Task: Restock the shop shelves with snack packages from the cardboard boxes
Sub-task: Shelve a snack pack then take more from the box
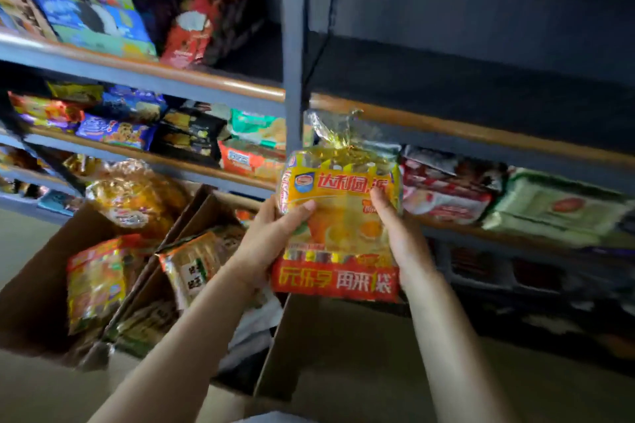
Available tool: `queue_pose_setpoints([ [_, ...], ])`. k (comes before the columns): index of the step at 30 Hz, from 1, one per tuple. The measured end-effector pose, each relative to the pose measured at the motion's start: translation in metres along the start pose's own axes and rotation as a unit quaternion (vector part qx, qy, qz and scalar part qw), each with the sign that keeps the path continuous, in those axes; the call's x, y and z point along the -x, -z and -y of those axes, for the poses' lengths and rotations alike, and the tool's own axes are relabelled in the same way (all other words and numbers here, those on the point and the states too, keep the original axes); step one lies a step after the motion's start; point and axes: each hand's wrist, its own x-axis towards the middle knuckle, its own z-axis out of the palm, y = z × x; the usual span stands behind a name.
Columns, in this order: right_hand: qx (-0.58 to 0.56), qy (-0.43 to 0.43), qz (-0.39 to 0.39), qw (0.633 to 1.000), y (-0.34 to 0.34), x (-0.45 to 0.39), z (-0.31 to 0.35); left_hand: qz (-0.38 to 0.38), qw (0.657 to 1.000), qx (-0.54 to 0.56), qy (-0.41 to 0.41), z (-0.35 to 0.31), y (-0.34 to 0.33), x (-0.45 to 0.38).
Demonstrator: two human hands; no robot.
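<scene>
Top-left shelf: one stack of blue and green boxes (86, 3), blurred, and one red bag (187, 39) just to its right.
Middle-left shelf: a packed row of snack packets (137, 127) — purple, black, green and orange ones touching one another; too blurred to count exactly.
Cardboard boxes: two open boxes on the floor, side by side. The left box (37, 285) holds one red-and-yellow packet (98, 280), with one gold bag (135, 197) standing at its far end. The right box (271, 354) holds one pale packet with dark lettering (192, 268) at its left edge, plus more packets underneath that cannot be counted.
Left hand (271, 244): grips the left edge of the yellow snack bag (340, 216), thumb across the front, fingers behind.
Yellow snack bag: one, held upright in the air between both hands, above the right box and in front of the grey shelf post (293, 45); its twisted clear top points up, and a red band of lettering runs across the bottom.
Right hand (400, 237): holds the bag's right edge, thumb lying on the front.
Right-hand shelves: the upper level (464, 129) is dark; the level below carries one red-and-white packet (446, 192) and one pile of green-and-white packets (556, 209) — near the bag but not touching it.
</scene>
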Motion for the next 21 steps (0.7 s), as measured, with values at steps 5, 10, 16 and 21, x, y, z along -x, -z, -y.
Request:
queue_pose_setpoints([
  [5,-0.044,0.02,-0.04,0.998,0.166,0.004,0.013,0.026,0.999,-0.008,-0.039,0.002,-0.171,0.005],
  [10,-0.112,0.064,-0.135,0.983,0.344,0.057,0.01,0.13,0.991,-0.013,-0.029,0.017,-0.346,0.012],
  [16,-0.127,0.094,-0.264,0.951,0.488,0.127,-0.017,0.24,0.968,-0.051,-0.052,0.039,-0.519,0.035],
  [21,-0.178,0.118,-0.458,0.863,0.571,0.164,-0.034,0.348,0.927,-0.105,-0.09,0.067,-0.639,0.07],
])
